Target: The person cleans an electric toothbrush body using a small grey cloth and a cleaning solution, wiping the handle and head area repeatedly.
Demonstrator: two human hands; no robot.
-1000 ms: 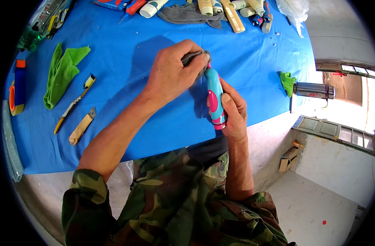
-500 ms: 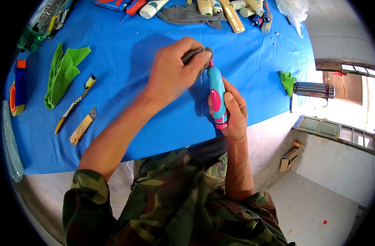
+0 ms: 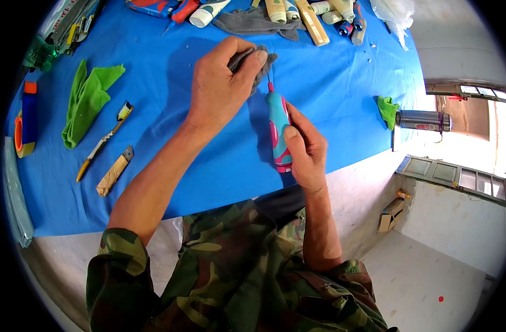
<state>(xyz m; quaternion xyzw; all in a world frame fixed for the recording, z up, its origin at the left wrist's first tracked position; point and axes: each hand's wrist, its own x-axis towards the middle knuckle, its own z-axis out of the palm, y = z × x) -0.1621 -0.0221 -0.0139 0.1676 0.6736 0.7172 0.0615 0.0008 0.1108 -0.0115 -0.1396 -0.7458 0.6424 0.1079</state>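
Observation:
My right hand (image 3: 308, 150) is wrapped round a teal-and-pink electric toothbrush handle (image 3: 278, 119), its thumb resting on the side. A pink collar and a thin metal shaft stick out of the handle's far end, with no brush head on it. To the left, my left hand (image 3: 215, 91) pinches a crumpled dark grey cloth (image 3: 268, 58) between thumb and fingers. The cloth is just beyond the shaft's tip and looks apart from it. Both hands are above the blue-covered table (image 3: 208, 182).
On the left lie a green cloth (image 3: 87, 102), a worn toothbrush (image 3: 102, 143), a blade with a wrapped handle (image 3: 113, 177) and a blue-and-orange object (image 3: 27, 119). Several tubes (image 3: 275, 10) and another grey cloth (image 3: 247, 23) line the far side. A steel flask (image 3: 421, 120) is at right.
My left hand and its cloth have moved left and away from me, off the metal shaft, which now shows. My right hand has shifted slightly left with the toothbrush handle.

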